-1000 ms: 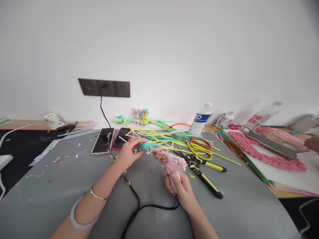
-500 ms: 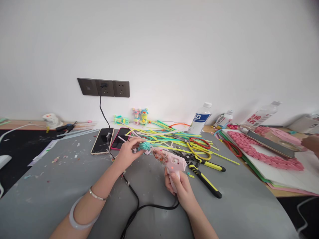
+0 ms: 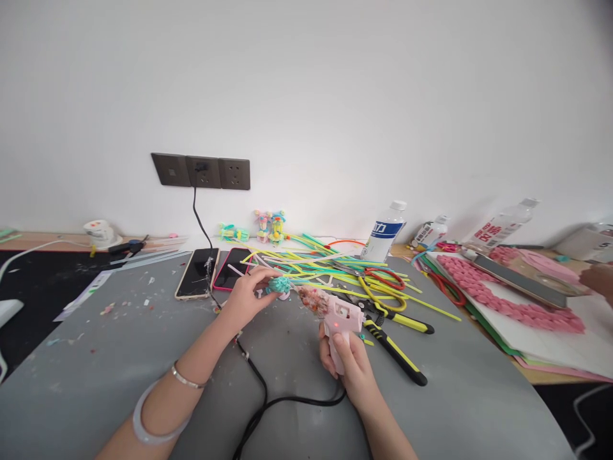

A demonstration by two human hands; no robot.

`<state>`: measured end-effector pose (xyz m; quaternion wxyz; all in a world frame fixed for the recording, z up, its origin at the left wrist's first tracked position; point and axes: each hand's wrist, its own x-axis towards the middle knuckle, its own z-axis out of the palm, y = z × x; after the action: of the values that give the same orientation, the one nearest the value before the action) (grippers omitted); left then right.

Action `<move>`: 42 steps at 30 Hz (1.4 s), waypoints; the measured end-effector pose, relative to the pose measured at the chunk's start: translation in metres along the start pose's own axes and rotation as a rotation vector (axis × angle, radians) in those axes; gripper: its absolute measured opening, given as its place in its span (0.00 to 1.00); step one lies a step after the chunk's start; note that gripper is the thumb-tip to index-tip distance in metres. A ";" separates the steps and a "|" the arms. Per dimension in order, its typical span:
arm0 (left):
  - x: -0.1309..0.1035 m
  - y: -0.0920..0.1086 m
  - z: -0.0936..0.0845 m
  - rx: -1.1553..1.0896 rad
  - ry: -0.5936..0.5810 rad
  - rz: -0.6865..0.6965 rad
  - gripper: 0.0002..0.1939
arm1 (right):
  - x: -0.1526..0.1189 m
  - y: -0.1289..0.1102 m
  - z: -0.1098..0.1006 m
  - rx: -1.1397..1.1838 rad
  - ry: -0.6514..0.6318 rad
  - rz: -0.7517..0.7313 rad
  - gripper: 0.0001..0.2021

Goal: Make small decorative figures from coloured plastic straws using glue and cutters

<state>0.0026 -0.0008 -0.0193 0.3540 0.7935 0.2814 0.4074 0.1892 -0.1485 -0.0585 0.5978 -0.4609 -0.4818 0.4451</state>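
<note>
Between the fingertips of my left hand is a small teal fuzzy piece, which looks like coiled pipe cleaner. My right hand is wrapped round the handle of a pale pink hot glue gun, its red light lit. The gun's nozzle end is crusted with stained glue and points left at the teal piece, with a small gap between them. A black cord runs from below the handle across the grey mat. Just right of the gun lie pliers with yellow and black handles.
Loose pipe cleaners cover the mat's back, with scissors among them. Two phones lie left of these. Small pipe-cleaner figures and a bottle stand near the wall. At right, a pink braided piece rests on paper beside another person's hand.
The glue gun has shifted slightly right, widening the gap to the teal piece. My left hand holds that piece in nearly the same place.
</note>
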 end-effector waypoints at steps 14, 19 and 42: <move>-0.001 0.000 0.000 -0.056 -0.072 0.066 0.16 | -0.001 0.001 -0.003 0.002 -0.016 -0.070 0.30; -0.001 0.001 -0.001 -0.041 -0.076 0.068 0.18 | -0.002 -0.001 -0.002 -0.009 -0.025 -0.058 0.30; -0.002 -0.003 0.000 -0.020 -0.093 0.053 0.18 | -0.001 0.005 -0.005 -0.071 -0.037 -0.041 0.24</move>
<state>0.0016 -0.0002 -0.0229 0.3635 0.8152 0.2394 0.3820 0.1939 -0.1495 -0.0640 0.5810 -0.4637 -0.5176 0.4238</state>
